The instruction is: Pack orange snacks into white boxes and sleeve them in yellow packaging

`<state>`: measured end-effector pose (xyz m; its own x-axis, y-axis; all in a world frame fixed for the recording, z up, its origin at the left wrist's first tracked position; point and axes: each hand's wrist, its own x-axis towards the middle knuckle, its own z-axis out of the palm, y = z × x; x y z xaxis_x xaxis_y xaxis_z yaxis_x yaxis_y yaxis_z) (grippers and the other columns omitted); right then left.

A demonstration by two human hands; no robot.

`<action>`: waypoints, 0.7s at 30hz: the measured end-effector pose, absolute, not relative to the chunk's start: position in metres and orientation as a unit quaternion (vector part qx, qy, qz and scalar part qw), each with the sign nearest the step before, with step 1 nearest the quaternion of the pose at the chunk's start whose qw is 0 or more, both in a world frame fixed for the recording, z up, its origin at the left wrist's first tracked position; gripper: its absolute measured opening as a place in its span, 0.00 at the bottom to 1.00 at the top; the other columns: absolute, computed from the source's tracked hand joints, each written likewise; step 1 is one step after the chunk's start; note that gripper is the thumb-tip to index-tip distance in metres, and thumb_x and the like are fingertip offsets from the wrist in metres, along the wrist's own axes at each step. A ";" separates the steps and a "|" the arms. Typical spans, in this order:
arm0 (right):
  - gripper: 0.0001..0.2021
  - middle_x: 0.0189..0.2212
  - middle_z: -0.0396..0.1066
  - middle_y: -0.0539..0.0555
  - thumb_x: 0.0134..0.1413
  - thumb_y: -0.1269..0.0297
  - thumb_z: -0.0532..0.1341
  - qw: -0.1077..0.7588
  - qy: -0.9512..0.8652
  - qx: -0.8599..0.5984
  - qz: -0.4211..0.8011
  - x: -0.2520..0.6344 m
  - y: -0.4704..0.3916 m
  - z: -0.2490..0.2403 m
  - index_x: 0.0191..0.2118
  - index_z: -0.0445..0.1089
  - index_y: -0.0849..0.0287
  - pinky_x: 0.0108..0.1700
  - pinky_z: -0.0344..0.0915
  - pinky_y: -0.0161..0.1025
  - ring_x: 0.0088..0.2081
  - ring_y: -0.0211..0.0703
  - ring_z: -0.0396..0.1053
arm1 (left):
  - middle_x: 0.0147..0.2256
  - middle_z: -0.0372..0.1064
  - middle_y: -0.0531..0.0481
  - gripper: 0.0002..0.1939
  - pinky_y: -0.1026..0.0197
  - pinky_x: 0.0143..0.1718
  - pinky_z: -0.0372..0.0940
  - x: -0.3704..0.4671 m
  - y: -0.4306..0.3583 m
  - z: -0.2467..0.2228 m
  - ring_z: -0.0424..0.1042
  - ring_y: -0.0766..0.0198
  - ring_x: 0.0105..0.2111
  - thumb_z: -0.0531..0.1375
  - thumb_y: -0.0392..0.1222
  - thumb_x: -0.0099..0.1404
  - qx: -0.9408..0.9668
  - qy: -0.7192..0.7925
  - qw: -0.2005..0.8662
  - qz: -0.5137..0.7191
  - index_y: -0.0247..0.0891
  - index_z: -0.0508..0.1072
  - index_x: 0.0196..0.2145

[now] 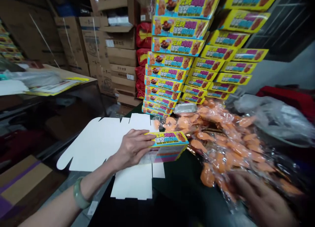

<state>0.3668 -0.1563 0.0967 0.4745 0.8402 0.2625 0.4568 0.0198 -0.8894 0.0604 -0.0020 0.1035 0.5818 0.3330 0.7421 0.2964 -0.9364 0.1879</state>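
Note:
My left hand (134,146), with a green bangle on the wrist, is closed on the left end of a yellow and blue printed box (169,146). That box is held over a flat white die-cut carton blank (98,141) on the dark table. At the lower right, my right hand (261,197) is smeared by motion beside the pile of orange pieces in clear wrappers (226,145). Its fingertips overlap the nearest wrapped pieces, and whether they grip one cannot be made out. A small silver foil tray (185,108) sits at the back of the pile.
Tall stacks of matching printed boxes (169,59) rise behind the table. Clear plastic bags (278,118) lie at the right. Brown cartons (120,56) and red packs (144,35) stand at the back. A side table (81,81) and a purple-striped carton (24,184) are at the left.

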 end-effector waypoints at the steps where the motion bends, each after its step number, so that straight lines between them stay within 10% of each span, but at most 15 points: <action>1: 0.14 0.21 0.67 0.57 0.46 0.49 0.61 0.521 -0.484 -0.656 0.254 0.343 -0.148 0.104 0.27 0.72 0.55 0.22 0.63 0.39 0.22 0.42 0.66 | 0.43 0.73 0.47 0.08 0.56 0.40 0.62 0.060 -0.003 0.103 0.68 0.57 0.46 0.56 0.36 0.62 0.889 0.176 0.021 0.421 0.39 0.72 0.40; 6: 0.20 0.15 0.58 0.46 0.35 0.48 0.67 0.582 -0.354 -0.526 0.509 0.217 -0.084 0.122 0.19 0.64 0.62 0.17 0.55 0.31 0.15 0.30 0.54 | 0.44 0.67 0.45 0.08 0.58 0.39 0.61 0.057 -0.005 0.100 0.68 0.62 0.39 0.55 0.37 0.63 0.880 0.205 0.030 0.428 0.40 0.74 0.36; 15: 0.24 0.10 0.49 0.40 0.34 0.41 0.64 0.597 -0.187 -0.562 0.541 0.179 -0.068 0.081 0.19 0.60 0.60 0.14 0.56 0.32 0.12 0.31 0.53 | 0.41 0.62 0.48 0.06 0.60 0.38 0.62 0.054 0.002 0.089 0.65 0.64 0.38 0.55 0.37 0.62 0.867 0.187 0.044 0.459 0.40 0.73 0.32; 21: 0.23 0.11 0.55 0.44 0.31 0.44 0.65 0.541 -0.332 -0.626 0.453 0.199 -0.077 0.037 0.19 0.58 0.59 0.15 0.53 0.31 0.13 0.31 0.53 | 0.49 0.57 0.40 0.17 0.53 0.40 0.62 0.056 -0.001 0.106 0.64 0.56 0.41 0.56 0.40 0.58 0.899 0.288 0.053 0.326 0.38 0.65 0.47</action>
